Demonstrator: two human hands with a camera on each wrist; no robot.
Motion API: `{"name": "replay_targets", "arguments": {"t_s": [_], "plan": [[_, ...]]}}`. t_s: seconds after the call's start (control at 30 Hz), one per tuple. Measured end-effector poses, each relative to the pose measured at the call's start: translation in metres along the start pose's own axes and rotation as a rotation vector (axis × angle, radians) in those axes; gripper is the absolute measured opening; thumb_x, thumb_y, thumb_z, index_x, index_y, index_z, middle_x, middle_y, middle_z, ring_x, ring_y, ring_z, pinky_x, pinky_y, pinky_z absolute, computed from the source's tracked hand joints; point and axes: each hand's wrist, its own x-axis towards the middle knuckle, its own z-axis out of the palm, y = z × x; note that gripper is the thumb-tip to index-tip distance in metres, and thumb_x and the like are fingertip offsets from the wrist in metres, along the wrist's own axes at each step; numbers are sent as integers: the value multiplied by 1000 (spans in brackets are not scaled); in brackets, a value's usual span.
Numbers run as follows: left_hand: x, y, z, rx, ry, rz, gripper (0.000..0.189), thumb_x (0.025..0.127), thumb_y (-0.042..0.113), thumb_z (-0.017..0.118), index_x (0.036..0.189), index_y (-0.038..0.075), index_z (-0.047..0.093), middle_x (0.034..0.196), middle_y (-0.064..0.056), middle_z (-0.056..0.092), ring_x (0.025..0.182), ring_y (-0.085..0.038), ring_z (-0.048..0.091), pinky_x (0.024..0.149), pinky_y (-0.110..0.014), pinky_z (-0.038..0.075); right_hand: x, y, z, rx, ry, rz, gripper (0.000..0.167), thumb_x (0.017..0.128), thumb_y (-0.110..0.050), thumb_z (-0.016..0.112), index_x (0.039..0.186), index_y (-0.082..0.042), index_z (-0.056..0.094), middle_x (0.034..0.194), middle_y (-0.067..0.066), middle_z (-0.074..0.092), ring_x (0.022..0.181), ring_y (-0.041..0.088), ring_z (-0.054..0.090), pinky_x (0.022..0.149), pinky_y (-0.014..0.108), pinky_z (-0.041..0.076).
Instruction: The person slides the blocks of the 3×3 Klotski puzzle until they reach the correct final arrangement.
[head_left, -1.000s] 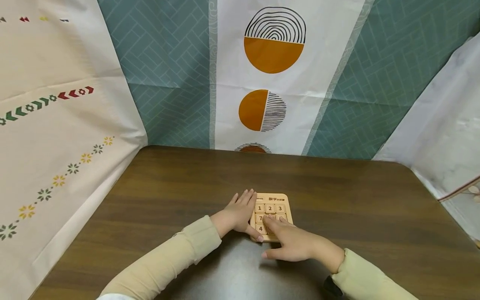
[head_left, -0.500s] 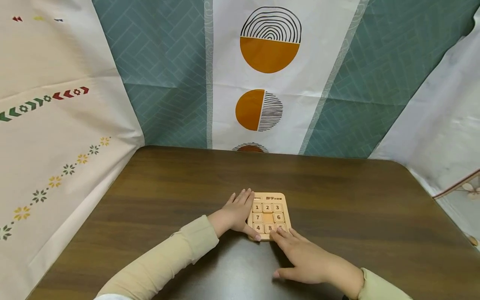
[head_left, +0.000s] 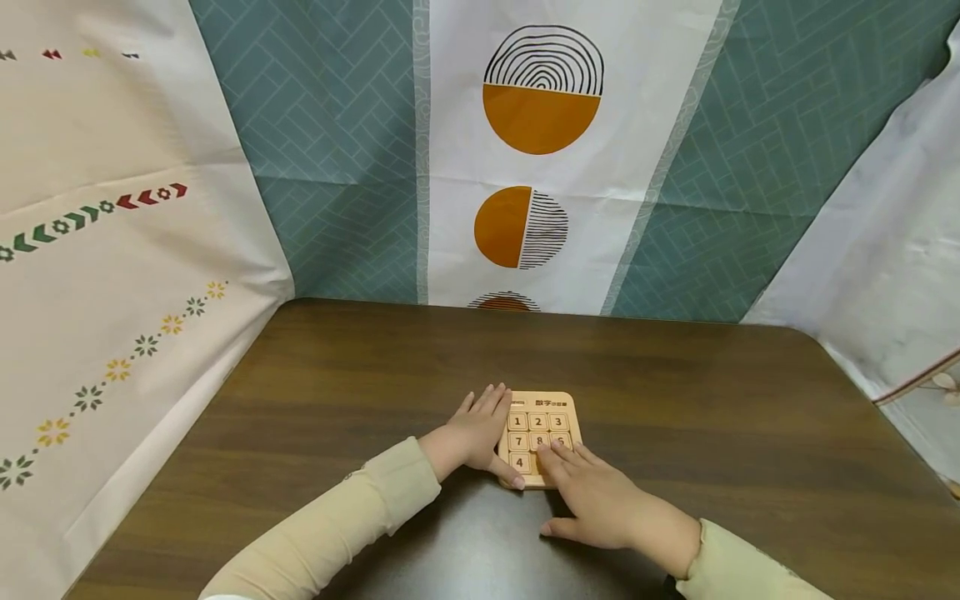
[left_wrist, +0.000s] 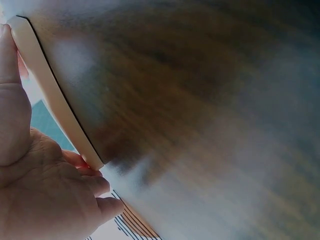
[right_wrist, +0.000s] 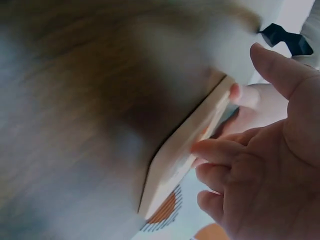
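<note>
A wooden number slide puzzle (head_left: pixel 534 397) lies flat on the table. Its top row reads 1, 2, 3; tile 7 and tile 8 (head_left: pixel 539 439) follow in the middle row, and 4 sits at lower left. My left hand (head_left: pixel 476 433) holds the puzzle's left side, fingers by the far corner and thumb at the near one; the left wrist view shows this grip along the frame's edge (left_wrist: pixel 55 100). My right hand (head_left: pixel 600 500) reaches in from the lower right, its nearly straight fingertips touching the tiles just below the 8. It hides the lower right tile and partly covers the 6.
The brown wooden table (head_left: pixel 360 358) extends around the puzzle on all sides. Behind it hangs a teal and white patterned cloth (head_left: pixel 345 167). A cream cloth (head_left: pixel 112 275) borders the left side and a whitish one (head_left: pixel 885 225) the right.
Tile 8 has slid up from the bottom row into the centre space, leaving a gap below it. My right hand drew back, then moved forward with it. My left hand stays on the puzzle.
</note>
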Motion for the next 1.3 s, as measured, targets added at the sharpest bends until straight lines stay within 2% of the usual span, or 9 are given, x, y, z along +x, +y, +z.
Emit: {"name": "replay_targets", "arguments": {"t_s": [0.2,0.33,0.53,0.73,0.87,1.07,1.3], "plan": [[0,2,0,15,11,0,128,62,68,75,153,3,11,160,-13,9,148,-26,9,118,-46,13,5,-7,-2,19,13,-87,87,83,-48,67,146,1,32,150,16,36,142,30,29,115,48,22],[2,2,1,15,30,6,129,61,66,77,152,1,13,159,-14,11,147,-26,11,118,-46,14,9,-10,-2,3,-11,-119,89,81,-46,69,148,-2,31,151,13,36,141,27,31,115,47,21],[3,-1,1,22,24,1,129,62,68,75,152,2,11,160,-14,9,147,-27,10,118,-46,13,10,-6,-3,-17,-46,-104,90,80,-47,70,149,-4,30,152,11,36,140,27,32,115,46,21],[3,-3,-1,9,10,-2,129,63,70,72,153,3,10,160,-14,7,148,-27,8,118,-47,12,0,5,-6,36,-69,-61,90,80,-44,71,149,-4,29,153,13,33,141,30,30,114,50,21],[1,-4,-3,4,3,-14,129,63,71,72,153,4,9,160,-13,6,148,-26,7,118,-46,11,-3,12,-9,95,-60,-65,88,81,-42,71,148,-3,30,153,17,32,141,35,28,113,54,22],[-2,-5,-2,-15,-3,-11,128,63,71,71,153,4,9,160,-12,6,148,-25,6,119,-46,10,10,17,-11,199,-14,-101,85,87,-38,66,149,2,24,155,21,24,143,37,22,113,55,20],[0,0,3,-13,-1,0,128,63,71,72,153,4,10,160,-12,6,148,-25,6,118,-47,10,24,14,-6,199,-60,-68,87,86,-44,65,149,1,26,155,20,25,143,35,21,114,53,20]]}}
